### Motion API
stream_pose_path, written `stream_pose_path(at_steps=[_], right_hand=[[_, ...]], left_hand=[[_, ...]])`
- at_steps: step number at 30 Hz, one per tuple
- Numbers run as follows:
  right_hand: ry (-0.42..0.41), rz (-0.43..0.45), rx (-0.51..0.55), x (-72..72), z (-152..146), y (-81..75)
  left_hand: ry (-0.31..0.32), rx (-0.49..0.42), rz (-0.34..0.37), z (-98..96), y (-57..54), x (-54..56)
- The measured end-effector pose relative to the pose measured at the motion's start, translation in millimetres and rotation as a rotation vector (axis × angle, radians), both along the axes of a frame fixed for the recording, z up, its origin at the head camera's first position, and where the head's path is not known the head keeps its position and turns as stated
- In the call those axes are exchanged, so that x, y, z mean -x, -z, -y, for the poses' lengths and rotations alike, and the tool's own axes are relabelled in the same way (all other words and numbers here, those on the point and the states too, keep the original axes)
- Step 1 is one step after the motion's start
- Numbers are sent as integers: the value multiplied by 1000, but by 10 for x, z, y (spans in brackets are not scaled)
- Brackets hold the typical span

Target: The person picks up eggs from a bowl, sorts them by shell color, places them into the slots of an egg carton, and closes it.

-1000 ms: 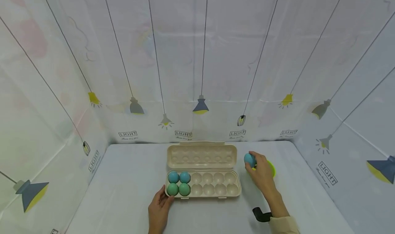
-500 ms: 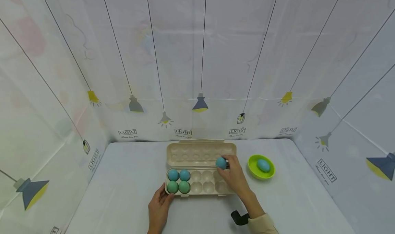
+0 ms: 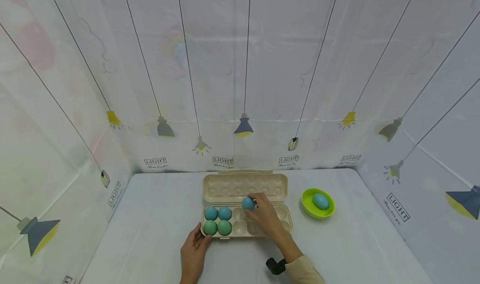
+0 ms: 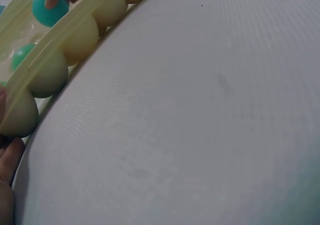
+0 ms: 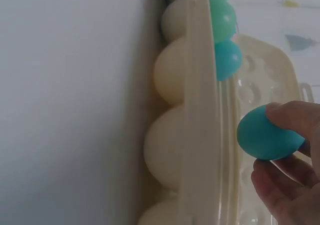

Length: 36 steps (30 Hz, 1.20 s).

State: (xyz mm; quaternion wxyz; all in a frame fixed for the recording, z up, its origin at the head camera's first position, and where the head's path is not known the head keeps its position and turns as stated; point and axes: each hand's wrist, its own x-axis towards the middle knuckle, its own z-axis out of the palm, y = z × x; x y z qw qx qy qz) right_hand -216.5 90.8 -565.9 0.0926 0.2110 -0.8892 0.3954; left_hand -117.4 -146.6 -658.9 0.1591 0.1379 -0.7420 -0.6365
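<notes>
An opened beige egg carton [image 3: 239,229] lies across the table, its lid [image 3: 232,188] folded back toward the wall. My right hand [image 3: 268,218] pinches a blue egg [image 5: 265,135] between thumb and fingers, above the carton's back row. Two blue eggs [image 3: 224,213] fill the back left cups, with two green eggs [image 3: 224,227] in the cups before them. At the carton's front left corner, my left hand [image 3: 193,250] grips the edge; the left wrist view catches its fingers [image 4: 11,160] beneath the end cup.
A lime green bowl [image 3: 311,211] holding another blue egg [image 3: 320,201] stands right of the carton. White sheets printed with hanging lamps [image 3: 243,125] form walls behind and on both sides. A black wrist camera [image 3: 275,266] projects from the right forearm.
From over the bowl, my right hand has carried the blue egg leftward to above the carton, uncovering the bowl and the egg inside. My left hand stays at the carton's corner.
</notes>
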Motion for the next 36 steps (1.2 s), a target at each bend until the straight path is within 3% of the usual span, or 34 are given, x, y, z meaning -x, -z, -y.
stream_pose_path(at_steps=[8,15,22,30,36], right_hand=[[-56,11,-84,17,186,101],[-53,12,-204,4,247,213],[-63,16,-199,-12,256,283],[-67,-52,-199,-11,264,332],[-51,-34,-227,-1,264,342]], left_hand=[[-4,-15,-1,-5,-9,6],[10,6,18,-2,-20,-2],[17,-4,7,-2,-33,-8],[0,8,2,-1,-19,0],[-2,5,0,-8,-41,-13]])
